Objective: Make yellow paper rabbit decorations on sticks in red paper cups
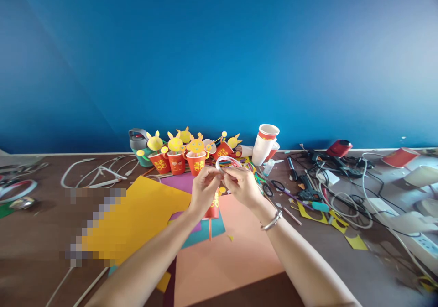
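Both hands meet over the middle of the table at a white roll of tape [228, 162] with a reddish inner ring. My right hand [242, 184] is closed on the roll's near side. Fingertips pinched, my left hand [206, 189] is closed at the roll's left edge; whether a loose tape end is between them is too small to tell. Below the hands is a red paper cup [212, 211] with yellow print, partly hidden by my left hand, and a thin orange stick [210, 230] shows at its lower end. Pink paper [227, 261] and yellow paper [137, 220] lie underneath.
Several red cups with yellow paper animal heads [176, 161] stand along the blue wall. A stack of white cups [263, 145] rises right of them. Scissors [273, 186], a black glue gun [305, 189], paper scraps and cables [352, 206] cover the right side. A teal bottle [143, 154] stands back left.
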### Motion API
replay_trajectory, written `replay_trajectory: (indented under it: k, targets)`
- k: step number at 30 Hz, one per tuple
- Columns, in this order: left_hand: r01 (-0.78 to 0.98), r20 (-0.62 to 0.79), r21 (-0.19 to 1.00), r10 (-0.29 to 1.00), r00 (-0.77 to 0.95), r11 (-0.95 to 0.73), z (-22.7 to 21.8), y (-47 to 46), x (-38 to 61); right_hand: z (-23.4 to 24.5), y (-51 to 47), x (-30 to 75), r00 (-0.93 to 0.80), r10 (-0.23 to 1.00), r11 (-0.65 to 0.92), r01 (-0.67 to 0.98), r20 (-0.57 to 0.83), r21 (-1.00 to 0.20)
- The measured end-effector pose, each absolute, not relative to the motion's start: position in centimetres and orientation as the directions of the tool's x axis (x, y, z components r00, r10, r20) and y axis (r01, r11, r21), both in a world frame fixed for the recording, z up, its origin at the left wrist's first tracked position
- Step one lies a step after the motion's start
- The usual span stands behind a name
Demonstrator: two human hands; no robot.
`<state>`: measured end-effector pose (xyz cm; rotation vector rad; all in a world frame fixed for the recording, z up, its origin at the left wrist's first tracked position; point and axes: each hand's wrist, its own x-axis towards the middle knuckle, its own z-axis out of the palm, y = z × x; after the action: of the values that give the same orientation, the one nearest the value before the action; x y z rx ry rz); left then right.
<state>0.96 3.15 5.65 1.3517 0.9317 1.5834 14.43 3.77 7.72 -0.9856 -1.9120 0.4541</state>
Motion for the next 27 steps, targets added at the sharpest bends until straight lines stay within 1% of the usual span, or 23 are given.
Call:
replay_trajectory:
  k: [2,3,5,6,7,9,10,12,14,16,17,21,22,23,24,25,26,27]
  targets:
    - [-0.178,0.353,0.916,0.933,-0.063,-0.359,5.7,3.0,1.1,7.5,3.7,14.0,-0.217,0.875,0.48,0.278,0.432,-0.832]
    - [-0.207,0.339,0.916,0.939,-0.056,-0.343,5.7,3.0,1.2,7.4,3.8,13.9,-0.196,0.909,0.404,0.194,0.368,-0.894]
    - [-0.27,0.295,0.915,0.954,-0.052,-0.298,5.7,3.1,1.2,7.5,4.0,14.0,-0.151,0.949,0.293,0.089,0.278,-0.952]
    - [-0.306,0.262,0.914,0.963,-0.058,-0.268,5.7,3.2,1.1,7.5,4.3,14.4,-0.112,0.96,0.267,0.085,0.257,-0.96]
    - [-0.344,0.223,0.909,0.972,-0.072,-0.234,5.7,3.4,1.0,7.7,4.6,15.0,-0.061,0.965,0.261,0.115,0.255,-0.958]
    - [-0.427,0.128,0.891,0.988,-0.091,-0.154,5.9,3.8,0.7,7.8,5.5,16.6,0.04,0.952,0.281,0.268,0.302,-0.921]
    - [-0.457,0.093,0.881,0.992,-0.091,-0.124,6.0,4.0,0.5,7.8,6.0,17.6,0.065,0.934,0.304,0.372,0.351,-0.877]
    - [-0.511,0.052,0.857,0.998,-0.035,-0.062,6.2,4.3,0.2,7.3,7.0,19.4,-0.004,0.909,0.337,0.598,0.418,-0.727]
    - [-0.555,0.032,0.832,0.998,0.05,0.001,6.3,4.4,0.1,6.2,8.0,20.5,-0.089,0.906,0.327,0.766,0.413,-0.553]
    - [-0.579,0.015,0.813,0.991,0.131,0.064,6.3,4.3,0.2,4.9,8.7,21.0,-0.107,0.918,0.28,0.856,0.382,-0.434]
    - [-0.581,0.009,0.809,0.987,0.163,0.088,6.2,4.2,0.2,4.3,9.0,21.0,-0.098,0.924,0.257,0.875,0.37,-0.41]
    - [-0.547,0.001,0.824,0.965,0.262,0.148,5.9,3.9,0.4,3.4,9.0,20.4,-0.065,0.936,0.21,0.892,0.345,-0.401]
    - [-0.536,0.002,0.831,0.961,0.275,0.152,5.8,3.9,0.4,3.8,8.8,20.1,-0.057,0.937,0.209,0.882,0.345,-0.422]
    - [-0.523,0.002,0.839,0.959,0.283,0.153,5.8,3.9,0.5,4.3,8.4,19.8,-0.053,0.938,0.22,0.856,0.343,-0.468]
    - [-0.509,0.001,0.847,0.958,0.286,0.151,5.8,3.9,0.5,5.1,8.0,19.4,-0.057,0.94,0.244,0.799,0.335,-0.549]
    - [-0.495,-0.002,0.856,0.959,0.283,0.148,5.8,3.9,0.5,5.8,7.5,19.0,-0.067,0.946,0.272,0.7,0.318,-0.66]
    - [-0.484,-0.004,0.863,0.962,0.275,0.142,5.8,3.8,0.6,6.6,6.9,18.5,-0.109,0.952,0.297,0.557,0.286,-0.776]
    - [-0.477,-0.004,0.869,0.964,0.266,0.134,5.9,3.8,0.6,7.4,6.4,18.1,-0.159,0.958,0.285,0.435,0.239,-0.854]
